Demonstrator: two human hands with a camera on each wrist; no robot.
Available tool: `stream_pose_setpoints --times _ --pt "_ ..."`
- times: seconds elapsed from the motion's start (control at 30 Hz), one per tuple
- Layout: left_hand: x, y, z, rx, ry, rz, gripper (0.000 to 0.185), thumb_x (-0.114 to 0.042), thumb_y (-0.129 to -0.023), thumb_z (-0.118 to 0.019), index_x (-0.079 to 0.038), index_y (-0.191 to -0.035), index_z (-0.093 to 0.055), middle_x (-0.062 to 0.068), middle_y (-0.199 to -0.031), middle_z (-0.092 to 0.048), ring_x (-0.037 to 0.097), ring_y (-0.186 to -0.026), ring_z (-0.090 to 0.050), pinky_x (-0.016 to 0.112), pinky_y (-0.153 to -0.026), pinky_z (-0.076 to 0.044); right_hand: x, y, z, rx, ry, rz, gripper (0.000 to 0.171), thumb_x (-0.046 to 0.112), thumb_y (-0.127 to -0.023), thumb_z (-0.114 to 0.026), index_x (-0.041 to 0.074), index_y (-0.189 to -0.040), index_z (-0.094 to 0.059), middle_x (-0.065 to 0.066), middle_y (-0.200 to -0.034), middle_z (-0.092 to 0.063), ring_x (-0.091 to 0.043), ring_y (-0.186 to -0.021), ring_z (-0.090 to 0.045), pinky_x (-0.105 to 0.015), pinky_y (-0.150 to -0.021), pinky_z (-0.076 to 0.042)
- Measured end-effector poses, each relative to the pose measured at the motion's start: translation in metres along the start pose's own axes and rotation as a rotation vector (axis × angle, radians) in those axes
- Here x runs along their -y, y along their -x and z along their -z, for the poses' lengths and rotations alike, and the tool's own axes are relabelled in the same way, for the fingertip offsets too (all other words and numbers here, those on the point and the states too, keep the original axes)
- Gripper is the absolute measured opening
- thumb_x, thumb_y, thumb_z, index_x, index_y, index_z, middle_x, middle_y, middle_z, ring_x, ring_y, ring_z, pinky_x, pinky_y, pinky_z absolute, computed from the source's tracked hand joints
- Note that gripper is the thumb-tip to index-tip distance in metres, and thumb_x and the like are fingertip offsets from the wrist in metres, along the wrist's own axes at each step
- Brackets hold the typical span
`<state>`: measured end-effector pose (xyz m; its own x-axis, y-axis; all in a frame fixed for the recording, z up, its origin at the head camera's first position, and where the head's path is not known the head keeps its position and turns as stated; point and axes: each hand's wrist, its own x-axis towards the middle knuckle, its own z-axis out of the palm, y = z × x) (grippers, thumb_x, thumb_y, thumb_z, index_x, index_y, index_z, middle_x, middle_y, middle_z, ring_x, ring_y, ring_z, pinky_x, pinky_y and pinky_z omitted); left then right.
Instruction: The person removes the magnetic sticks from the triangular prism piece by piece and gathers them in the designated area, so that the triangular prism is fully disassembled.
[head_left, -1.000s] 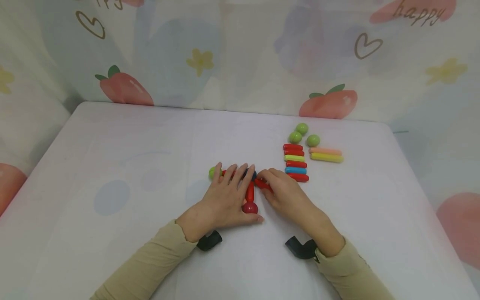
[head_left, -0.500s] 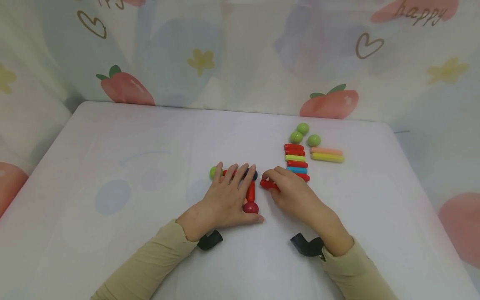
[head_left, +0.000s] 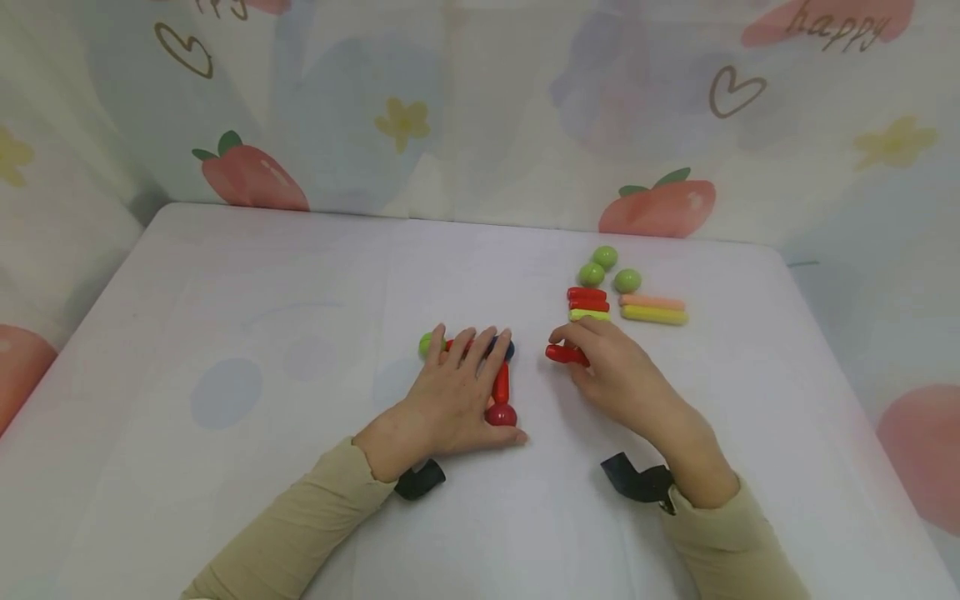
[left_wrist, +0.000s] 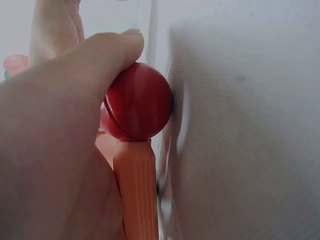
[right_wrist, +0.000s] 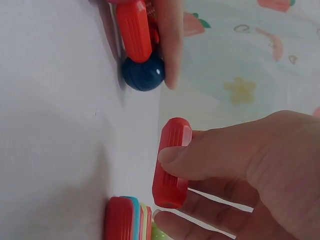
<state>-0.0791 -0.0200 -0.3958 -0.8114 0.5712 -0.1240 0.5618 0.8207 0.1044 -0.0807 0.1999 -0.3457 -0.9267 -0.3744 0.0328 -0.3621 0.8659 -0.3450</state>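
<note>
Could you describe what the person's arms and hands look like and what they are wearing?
Both arms wear long, plain beige sleeves reaching the wrists, with a soft ribbed knit. The left hand and right hand are bare, with no gloves or rings visible. At each wrist sits a small black curved mount, the other being near the right cuff.

short ribbed red stick (head_left: 566,355), level, lifted just above table

Glossy ridged plastic red stick (right_wrist: 171,165), shiny smooth red ball (left_wrist: 140,101), matt white cloth on table (head_left: 300,275)
</note>
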Motion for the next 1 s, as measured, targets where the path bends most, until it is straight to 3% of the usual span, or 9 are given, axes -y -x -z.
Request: stream_pose_setpoints --times 0.5,1.0 --pt "0.0 0.0 0.0 -0.013 0.006 -0.003 0.12 -0.087 -0.075 -0.049 -0.013 -0.161 -0.007 0.008 -0.163 -0.025 0.031 -0.146 -0.025 0.064 -0.119 -0.012 -0.016 0.002 0.01 -0.009 -0.012 -0.054 0.038 -0.001 -0.085 -0.073 0.004 -0.121 -0.064 -0.014 -0.113 -0.062 -0.03 -0.108 -0.058 -0.05 -0.091 -0.056" --pt "0.001 0.0 0.001 -0.002 0.028 -0.001 0.12 -0.086 -0.076 -0.049 -0.013 -0.161 -0.005 0.008 -0.162 -0.025 0.031 -0.146 -0.024 0.064 -0.119 -0.011 -0.019 0.003 0.013 0.014 0.0 -0.09 0.033 -0.003 -0.083 -0.073 0.001 -0.114 -0.062 -0.017 -0.112 -0.063 -0.033 -0.108 -0.057 -0.052 -0.094 -0.054"
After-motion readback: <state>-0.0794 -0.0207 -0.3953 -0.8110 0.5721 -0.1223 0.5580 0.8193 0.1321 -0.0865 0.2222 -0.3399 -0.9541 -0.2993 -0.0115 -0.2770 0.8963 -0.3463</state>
